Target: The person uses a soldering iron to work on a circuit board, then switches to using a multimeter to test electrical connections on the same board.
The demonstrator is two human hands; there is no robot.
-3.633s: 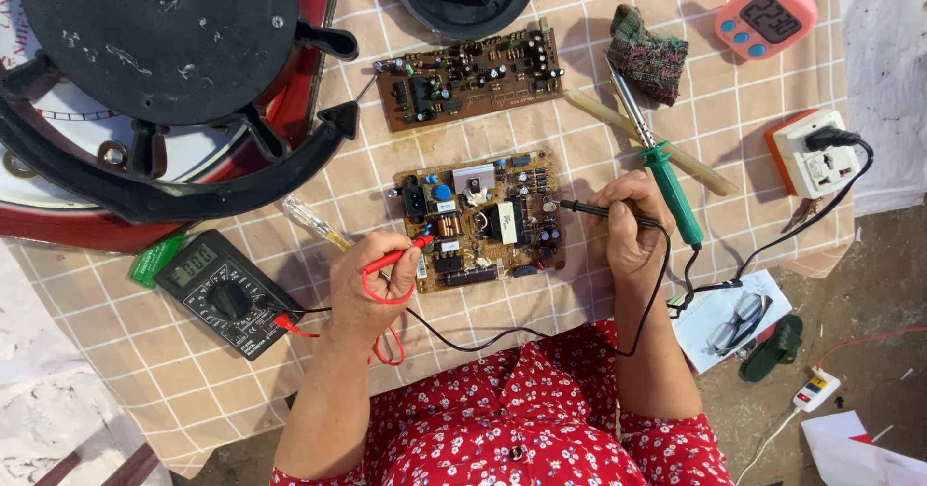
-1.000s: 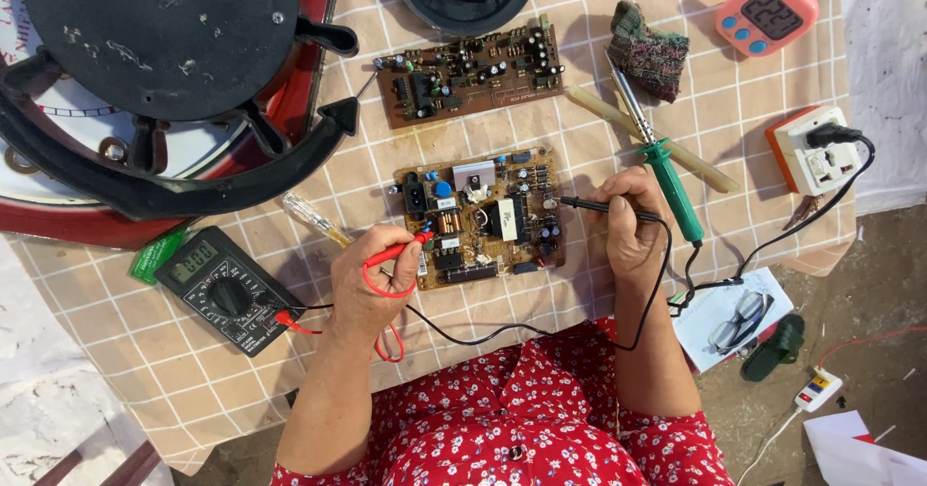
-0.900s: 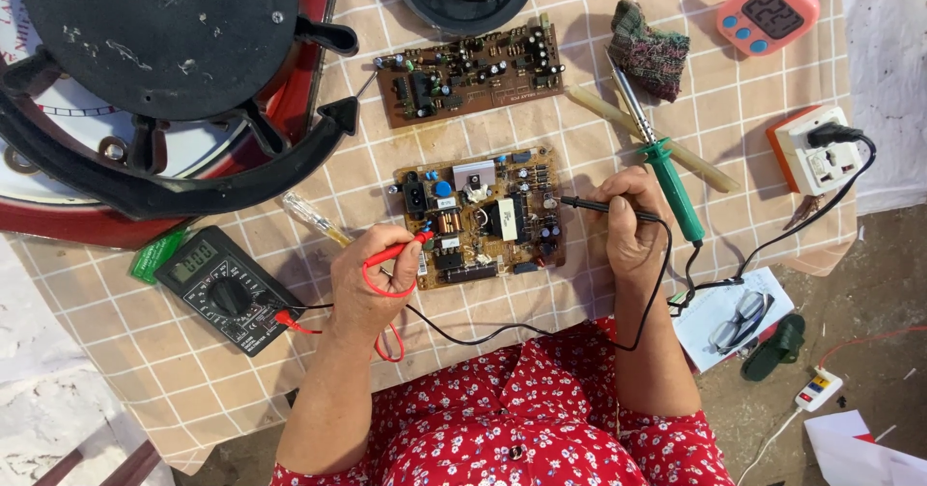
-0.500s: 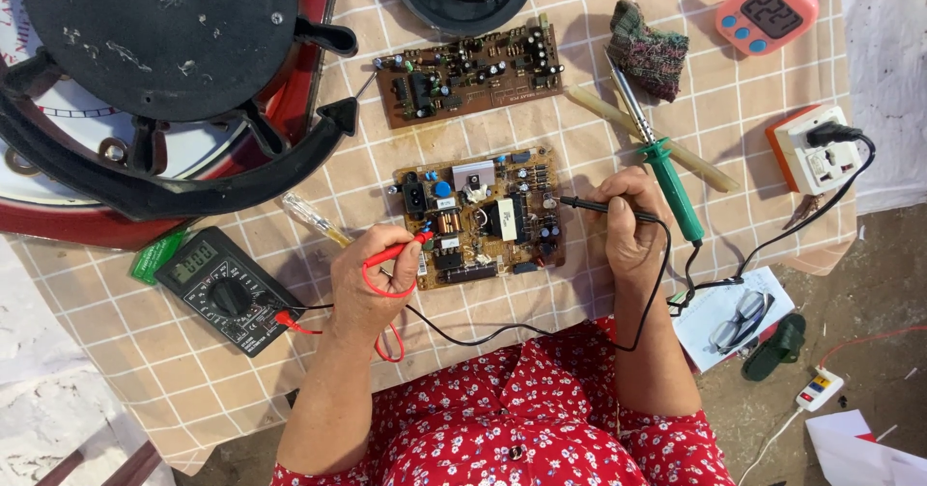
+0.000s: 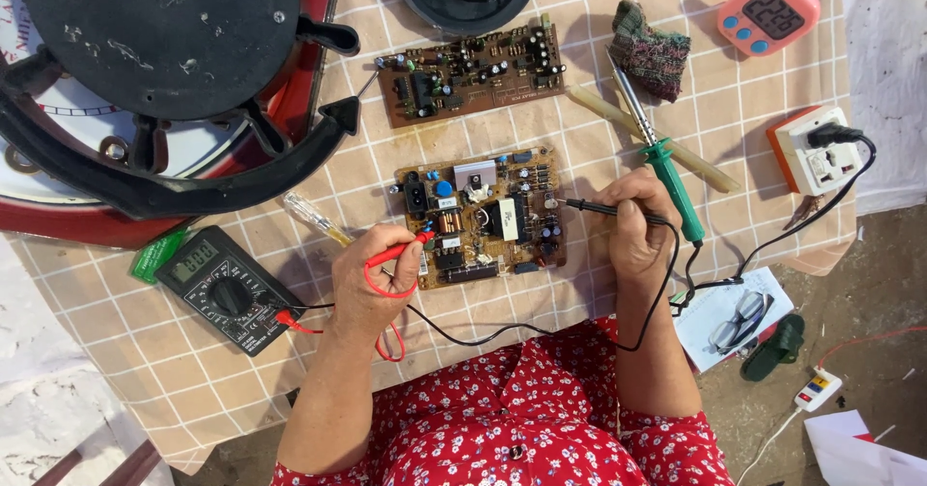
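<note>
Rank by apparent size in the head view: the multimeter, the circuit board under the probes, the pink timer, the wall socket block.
1. Circuit board under the probes
2. Multimeter
3. Pink timer and socket block: look alike in size, too close to rank.

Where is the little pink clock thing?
The pink timer sits at the top right of the head view, on the checked tablecloth, right of the dark knitted cloth and above the white power socket.
</note>
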